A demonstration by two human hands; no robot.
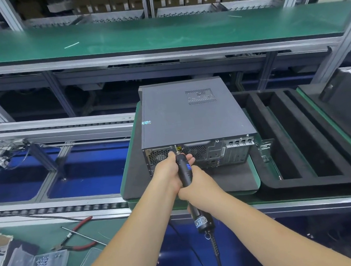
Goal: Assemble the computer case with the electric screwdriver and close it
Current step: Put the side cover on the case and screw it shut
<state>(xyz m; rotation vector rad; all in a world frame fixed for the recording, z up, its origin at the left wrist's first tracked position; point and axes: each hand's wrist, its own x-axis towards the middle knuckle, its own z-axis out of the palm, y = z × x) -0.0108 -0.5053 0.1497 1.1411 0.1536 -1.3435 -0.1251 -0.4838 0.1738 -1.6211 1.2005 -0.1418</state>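
Right hand [197, 187] gripping screwdriver [185, 175] mid-barrel | left hand [168, 171] curled round its front end, nearer case | tool axis runs away from body, tip on rear panel upper left | case [190, 117] flat on pad, lid on.

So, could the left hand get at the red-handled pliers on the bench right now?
Probably not at once: the left hand is steadying the electric screwdriver. The pliers lie uncovered, down to its left.

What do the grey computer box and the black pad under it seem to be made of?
Computer case: apparently painted sheet metal, matte grey, with crisp folded edges and punched vent holes. Black pad: probably foam, dull and light-absorbing, with soft rounded edges.
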